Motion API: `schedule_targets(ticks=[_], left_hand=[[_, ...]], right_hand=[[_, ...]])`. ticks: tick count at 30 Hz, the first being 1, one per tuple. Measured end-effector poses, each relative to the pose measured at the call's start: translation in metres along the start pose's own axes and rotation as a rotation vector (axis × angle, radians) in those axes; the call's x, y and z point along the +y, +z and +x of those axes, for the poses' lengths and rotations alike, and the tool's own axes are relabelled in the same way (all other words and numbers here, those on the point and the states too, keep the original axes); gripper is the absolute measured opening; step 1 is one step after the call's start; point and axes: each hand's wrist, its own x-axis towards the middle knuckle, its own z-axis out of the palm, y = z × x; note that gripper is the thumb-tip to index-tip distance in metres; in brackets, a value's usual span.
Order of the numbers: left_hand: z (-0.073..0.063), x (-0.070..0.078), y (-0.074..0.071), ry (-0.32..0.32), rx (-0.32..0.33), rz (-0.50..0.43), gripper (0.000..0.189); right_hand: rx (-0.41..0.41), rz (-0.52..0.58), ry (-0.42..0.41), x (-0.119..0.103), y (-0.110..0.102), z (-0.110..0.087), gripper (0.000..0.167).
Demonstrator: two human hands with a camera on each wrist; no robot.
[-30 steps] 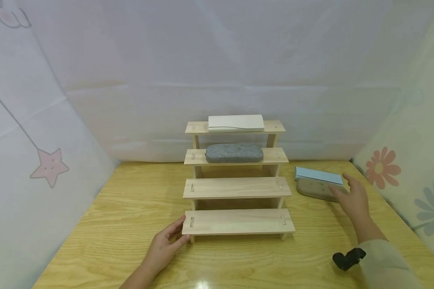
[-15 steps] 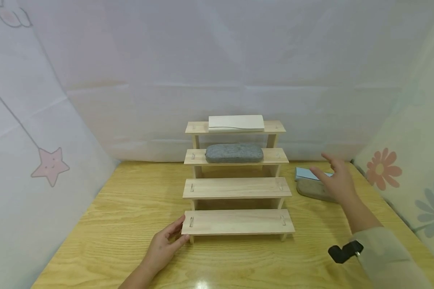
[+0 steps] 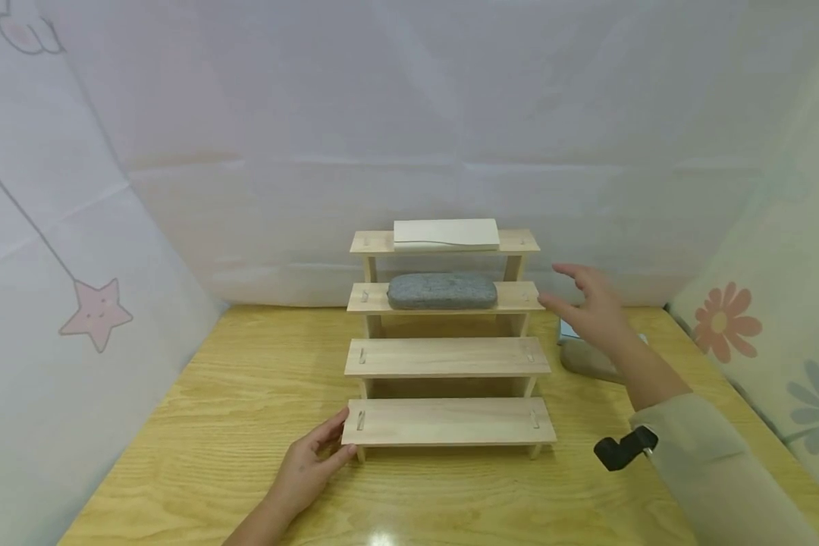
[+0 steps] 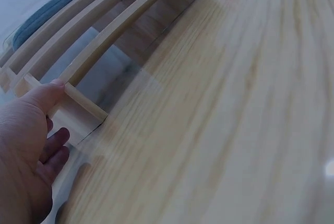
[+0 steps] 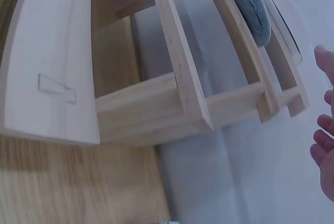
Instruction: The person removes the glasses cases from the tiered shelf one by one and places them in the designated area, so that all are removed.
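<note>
A pale wooden stepped stand (image 3: 447,356) sits mid-table. My left hand (image 3: 307,464) grips the left end of its lowest step, thumb at the front corner and index finger along the end; the left wrist view shows the thumb (image 4: 44,96) on that corner. My right hand (image 3: 595,309) is raised beside the right end of the second step from the top, thumb and fingers spread apart, holding nothing. On that step lies a grey felt glasses case (image 3: 442,291). A white glasses case (image 3: 446,234) lies on the top step.
On the table right of the stand lie a brown glasses case (image 3: 587,359) and a light blue one (image 3: 568,332), both partly hidden by my right arm. White cloth walls (image 3: 300,227) enclose the wooden table (image 3: 198,425) at the back and sides.
My right hand has moved left and up from the brown and blue cases toward the stand's upper steps, holding nothing. The left hand stays at the lowest step.
</note>
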Motion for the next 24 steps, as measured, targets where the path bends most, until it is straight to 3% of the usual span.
schedule_targets(ticks=[8,18,24], left_hand=[[-0.001,0.003,0.000,-0.005,0.010,0.010,0.060],[0.000,0.002,0.001,-0.016,-0.003,0.001,0.060],[0.000,0.002,0.000,-0.001,-0.011,-0.004,0.059]], right_hand=[[-0.113,-0.003,0.009,-0.018,0.013,0.017,0.081],[-0.186,-0.008,-0.072,-0.035,0.041,0.038,0.082],[-0.217,-0.014,-0.068,-0.046,0.053,0.046,0.083]])
